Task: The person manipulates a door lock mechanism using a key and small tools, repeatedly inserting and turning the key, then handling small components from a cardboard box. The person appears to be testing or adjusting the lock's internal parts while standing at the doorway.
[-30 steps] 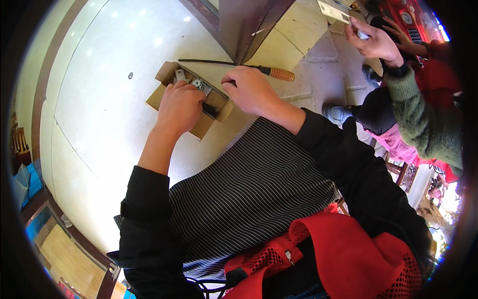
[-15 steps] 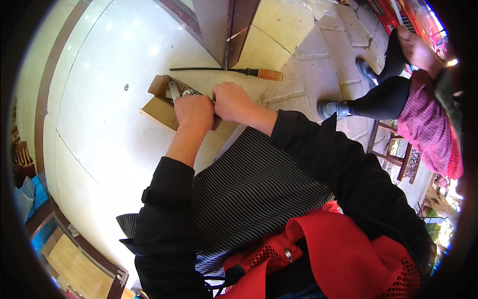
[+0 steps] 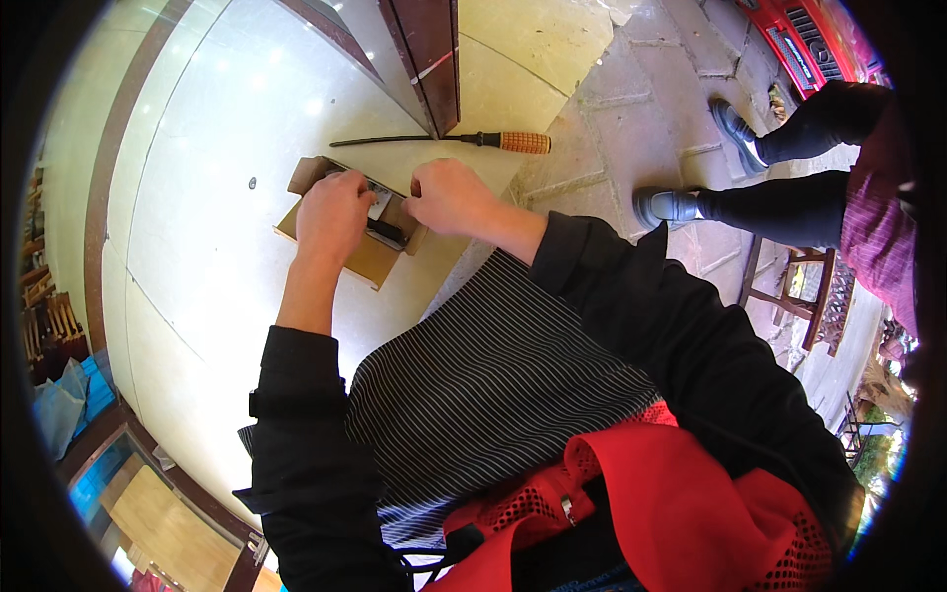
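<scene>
On the pale tiled floor lies an open cardboard box [image 3: 373,268] with its flaps folded out. Inside show a shiny metal part [image 3: 379,204] and a dark, elongated piece [image 3: 387,233], kind unclear. My left hand [image 3: 331,213] reaches over the box's left side with its fingers curled together; what they grip is hidden beneath them. My right hand [image 3: 449,197] is at the right rim of the box, thumb and fingers pinched, and I cannot make out what is between them. Beyond both hands rests a long screwdriver [image 3: 523,143] with a yellow-brown checkered handle.
A brown-framed door edge [image 3: 434,74] stands just behind the screwdriver. To the right, a person's shoes [image 3: 671,207] are on the stone paving, with a wooden chair [image 3: 804,296] nearby and a red vehicle [image 3: 804,44] farther off. Striped cloth [image 3: 493,365] covers my lap.
My left hand has moved left, off the right part of the box, uncovering the metal part and dark piece. My right hand has shifted slightly left. The other person's arm has swung out of view.
</scene>
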### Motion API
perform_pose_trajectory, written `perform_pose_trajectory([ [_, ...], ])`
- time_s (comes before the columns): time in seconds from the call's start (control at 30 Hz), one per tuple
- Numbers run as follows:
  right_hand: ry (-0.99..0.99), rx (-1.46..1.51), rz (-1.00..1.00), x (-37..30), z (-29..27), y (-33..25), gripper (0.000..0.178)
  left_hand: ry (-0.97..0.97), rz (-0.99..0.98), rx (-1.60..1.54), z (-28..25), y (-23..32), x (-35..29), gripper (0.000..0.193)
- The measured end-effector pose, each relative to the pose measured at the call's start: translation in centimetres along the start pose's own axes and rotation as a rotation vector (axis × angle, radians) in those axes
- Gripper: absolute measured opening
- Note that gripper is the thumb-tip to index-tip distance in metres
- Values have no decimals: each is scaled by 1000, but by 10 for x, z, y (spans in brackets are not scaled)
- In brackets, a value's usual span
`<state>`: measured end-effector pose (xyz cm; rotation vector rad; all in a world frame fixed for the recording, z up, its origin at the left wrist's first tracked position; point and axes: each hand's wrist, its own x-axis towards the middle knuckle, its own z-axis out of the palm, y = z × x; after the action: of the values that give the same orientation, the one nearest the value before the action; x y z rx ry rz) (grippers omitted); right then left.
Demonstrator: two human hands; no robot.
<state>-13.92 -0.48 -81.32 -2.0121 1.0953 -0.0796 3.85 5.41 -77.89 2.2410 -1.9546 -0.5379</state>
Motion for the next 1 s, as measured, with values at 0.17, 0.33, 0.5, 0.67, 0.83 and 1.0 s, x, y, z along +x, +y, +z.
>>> perform_pose_trajectory([
  [0.17,10,-21,-9,0,0,-2,22,-263,-54,174,17,27,-7,14],
  [0.33,3,-59,-23,-2,7,-3,19,-386,-151,317,25,47,-4,13],
  [0.5,22,-47,0,-5,14,-2,20,-431,-100,413,23,50,-6,11],
  [0.67,-11,-28,19,-8,8,-3,24,-356,-67,355,23,44,-10,14],
  [0.83,-68,-59,-17,-15,-2,-8,20,-154,-54,-43,-11,37,-13,14],
  [1.0,156,185,-132,-25,-37,-32,20,20,-40,-1111,-96,46,-20,3],
])
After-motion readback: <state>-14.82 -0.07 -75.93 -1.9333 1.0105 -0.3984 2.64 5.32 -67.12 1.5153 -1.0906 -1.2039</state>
